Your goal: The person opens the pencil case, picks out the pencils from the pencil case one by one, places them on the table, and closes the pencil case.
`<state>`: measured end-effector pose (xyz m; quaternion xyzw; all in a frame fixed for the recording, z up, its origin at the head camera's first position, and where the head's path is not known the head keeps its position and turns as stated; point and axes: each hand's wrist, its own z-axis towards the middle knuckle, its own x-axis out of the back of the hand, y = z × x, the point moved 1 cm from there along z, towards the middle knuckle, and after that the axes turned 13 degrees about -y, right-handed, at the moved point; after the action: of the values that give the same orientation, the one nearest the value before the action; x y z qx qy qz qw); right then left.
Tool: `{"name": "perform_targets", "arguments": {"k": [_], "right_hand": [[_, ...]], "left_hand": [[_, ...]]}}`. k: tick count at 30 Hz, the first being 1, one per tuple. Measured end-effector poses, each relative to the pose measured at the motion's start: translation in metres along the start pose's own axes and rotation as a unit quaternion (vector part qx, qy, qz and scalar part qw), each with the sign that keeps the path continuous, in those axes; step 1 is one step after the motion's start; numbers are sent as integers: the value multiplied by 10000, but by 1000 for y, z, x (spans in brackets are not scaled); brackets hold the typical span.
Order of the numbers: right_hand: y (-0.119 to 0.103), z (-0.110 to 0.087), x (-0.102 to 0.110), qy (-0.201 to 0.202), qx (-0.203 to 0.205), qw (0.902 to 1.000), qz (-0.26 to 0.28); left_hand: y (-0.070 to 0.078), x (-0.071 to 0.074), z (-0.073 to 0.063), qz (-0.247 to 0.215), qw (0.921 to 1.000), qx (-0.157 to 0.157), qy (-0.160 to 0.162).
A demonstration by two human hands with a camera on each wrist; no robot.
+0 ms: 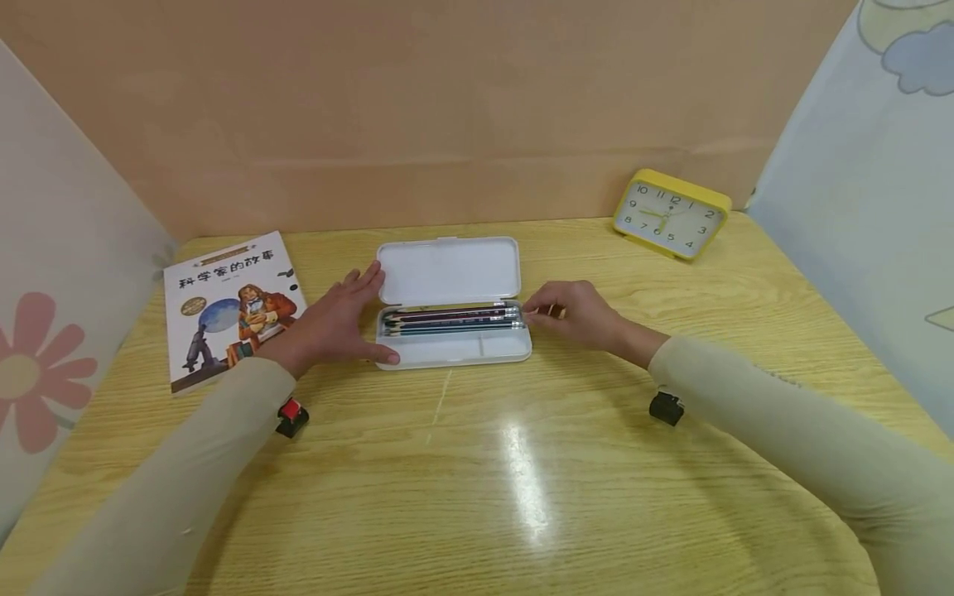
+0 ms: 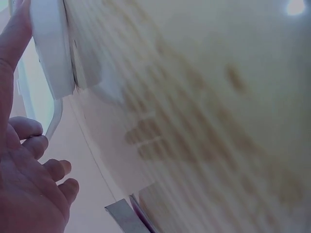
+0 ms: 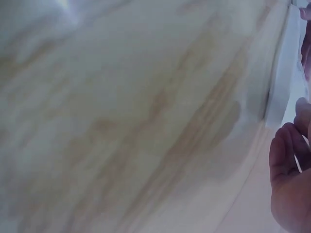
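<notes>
A white pencil case [image 1: 447, 352] lies open on the table, its lid [image 1: 450, 271] folded back. Several pencils [image 1: 455, 321] lie side by side along its rear part, eraser ends to the right. My left hand [image 1: 331, 323] spans the case's left end, thumb on the front left corner and fingers spread up beside the lid; in the left wrist view the thumb [image 2: 17, 36] rests along the case wall. At the right end, my right hand [image 1: 577, 314] has thumb and bent forefinger together on the case rim, close to the eraser ends.
To the left, partly under the left forearm, lies a picture-covered book [image 1: 224, 310]. A yellow alarm clock [image 1: 671, 215] stands at the back right. Walls rise behind and on both sides of the wooden table [image 1: 462, 463]. A small black device [image 1: 667, 408] sits under the right wrist.
</notes>
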<state>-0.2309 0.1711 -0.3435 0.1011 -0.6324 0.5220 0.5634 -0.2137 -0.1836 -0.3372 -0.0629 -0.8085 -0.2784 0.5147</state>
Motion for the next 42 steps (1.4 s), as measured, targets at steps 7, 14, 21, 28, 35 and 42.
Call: {"name": "perform_targets", "arguments": {"k": [7,14,21,28,35,42], "right_hand": [[-3,4,-6,-253,325,9988,-248],[-9,8,-9,-671,259,9959,-548],[-12,11,-11,-744,127,9945,-723],[-13,13,-12,-734,46,9947,-714],[-15,14,-13,-722,9,9950,-692],[-14,14,-15,-752,53,9946,-712]], "left_hand": [[0,-1,0,-116,9999,-83,66],[1,-1,1,-183,9997,-138,55],[1,-1,1,-215,9997,-136,-10],[1,-1,1,-236,9997,-67,-28],[0,0,2,-222,9997,-87,-53],[-1,-2,4,-205,9998,-44,-44]]}}
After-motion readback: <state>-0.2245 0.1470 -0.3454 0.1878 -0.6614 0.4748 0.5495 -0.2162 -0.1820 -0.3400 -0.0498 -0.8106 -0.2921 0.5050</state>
